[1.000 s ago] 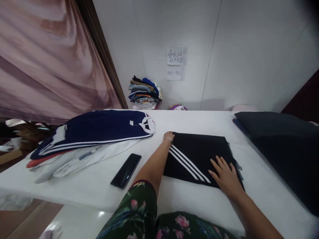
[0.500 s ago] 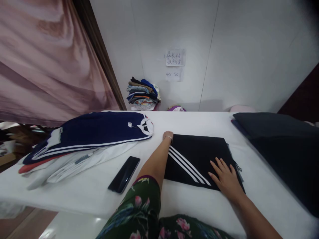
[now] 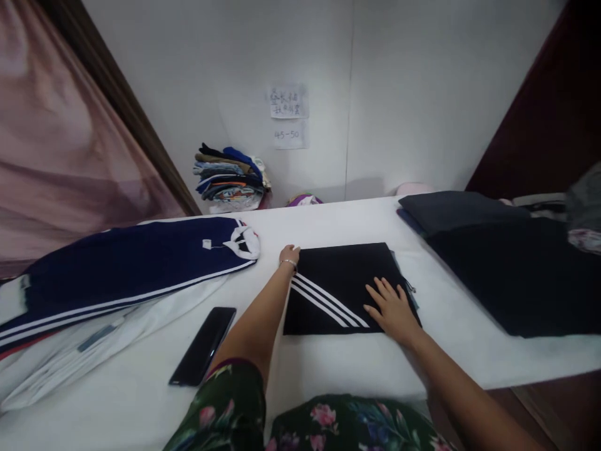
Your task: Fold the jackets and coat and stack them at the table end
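Note:
A folded black garment (image 3: 345,266) with three diagonal white stripes lies flat on the white-covered table. At its far left corner, my left hand (image 3: 290,254) is closed on the edge, a bracelet at the wrist. My right hand (image 3: 392,308) rests open with fingers spread on the garment's right part. A dark drawstring (image 3: 409,285) and a strip of greyish cloth stick out from the right edge beside it. Left of my left forearm lies a black phone (image 3: 204,346).
Navy clothing (image 3: 136,257) with white stripes and a white collar lies on the left over white garments (image 3: 94,341). Large dark garments (image 3: 516,269) cover the table's right side. Behind the table stand a folded clothes stack (image 3: 232,175) and a wall with paper signs (image 3: 288,119).
My view has turned to the right, so the table's things sit further left in it. Both hands stay at about the same places on the black garment.

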A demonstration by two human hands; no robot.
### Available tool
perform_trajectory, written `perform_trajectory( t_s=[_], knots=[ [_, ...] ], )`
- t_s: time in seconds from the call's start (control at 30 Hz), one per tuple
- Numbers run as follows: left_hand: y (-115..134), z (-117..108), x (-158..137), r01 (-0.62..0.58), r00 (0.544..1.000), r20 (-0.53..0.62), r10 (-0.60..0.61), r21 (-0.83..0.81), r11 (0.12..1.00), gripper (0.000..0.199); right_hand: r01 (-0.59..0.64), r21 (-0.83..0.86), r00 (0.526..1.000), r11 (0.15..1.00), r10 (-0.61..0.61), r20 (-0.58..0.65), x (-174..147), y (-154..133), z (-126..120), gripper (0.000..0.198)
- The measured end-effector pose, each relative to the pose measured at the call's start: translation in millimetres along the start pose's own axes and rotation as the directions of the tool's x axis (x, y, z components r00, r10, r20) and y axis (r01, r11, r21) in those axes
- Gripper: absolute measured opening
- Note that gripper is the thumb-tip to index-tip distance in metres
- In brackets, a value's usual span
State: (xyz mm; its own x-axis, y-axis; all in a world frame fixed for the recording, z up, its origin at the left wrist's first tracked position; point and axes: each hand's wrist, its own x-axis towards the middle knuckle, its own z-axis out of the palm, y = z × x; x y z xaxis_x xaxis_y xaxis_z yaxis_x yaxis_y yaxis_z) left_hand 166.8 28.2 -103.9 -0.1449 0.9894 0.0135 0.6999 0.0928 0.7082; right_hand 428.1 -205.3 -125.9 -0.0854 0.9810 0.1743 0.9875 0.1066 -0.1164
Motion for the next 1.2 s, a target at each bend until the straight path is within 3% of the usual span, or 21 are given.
perform_trajectory(
  t_s=[0.13, 0.23, 0.33, 0.47, 0.6, 0.73, 1.0, 1.1, 1.2],
  knots=[
    [3.9, -0.8, -41.9, -0.234, 0.97, 0.094, 0.224, 0.114, 0.965, 0.054, -0.032, 0.044, 0.999, 0.999, 0.03, 0.041, 0.3, -1.9, -5.0, 0.055],
    [0.3, 4.8, -72.5, -0.41, 0.908, 0.245, 0.34, 0.351, 0.841, 0.062, -0.056, 0.103, 0.994, 0.993, 0.046, 0.102, 1.0, -3.2, -11.1, 0.057],
    [-3.8, 9.5, -87.9, -0.461, 0.885, 0.321, 0.336, 0.508, 0.728, 0.064, -0.08, 0.177, 0.99, 0.981, 0.057, 0.13, 10.3, -1.3, -22.4, 0.058],
    [-3.6, 11.4, -91.1, -0.461, 0.887, 0.311, 0.341, 0.573, 0.677, 0.065, -0.187, 0.185, 0.982, 0.965, 0.186, 0.022, 44.6, 19.9, -37.2, 0.051],
    [-1.7, 11.0, -92.1, -0.454, 0.891, 0.307, 0.335, 0.571, 0.684, 0.064, -0.36, 0.204, 0.93, 0.91, 0.369, -0.006, 82.9, 54.6, -37.8, 0.046],
    [-2.8, 11.0, -93.8, -0.456, 0.89, 0.292, 0.351, 0.549, 0.7, 0.061, -0.464, 0.189, 0.882, 0.865, 0.471, 0.009, 98.0, 70.9, -25.1, 0.045],
    [-4.6, 9.3, -93.2, -0.441, 0.897, 0.262, 0.356, 0.467, 0.767, 0.059, -0.51, 0.166, 0.857, 0.844, 0.514, 0.02, 90.6, 69.2, -20.8, 0.041],
    [-7.2, 5.9, -90.8, -0.395, 0.918, 0.171, 0.357, 0.36, 0.845, 0.055, -0.529, 0.154, 0.848, 0.835, 0.529, 0.045, 81.7, 70.6, -27.1, 0.046],
    [-10.4, -0.6, -88.9, -0.286, 0.958, 0.039, 0.285, 0.237, 0.928, 0.052, -0.527, 0.153, 0.85, 0.836, 0.521, 0.08, 65.7, 71.9, -32.7, 0.056]
  ],
)
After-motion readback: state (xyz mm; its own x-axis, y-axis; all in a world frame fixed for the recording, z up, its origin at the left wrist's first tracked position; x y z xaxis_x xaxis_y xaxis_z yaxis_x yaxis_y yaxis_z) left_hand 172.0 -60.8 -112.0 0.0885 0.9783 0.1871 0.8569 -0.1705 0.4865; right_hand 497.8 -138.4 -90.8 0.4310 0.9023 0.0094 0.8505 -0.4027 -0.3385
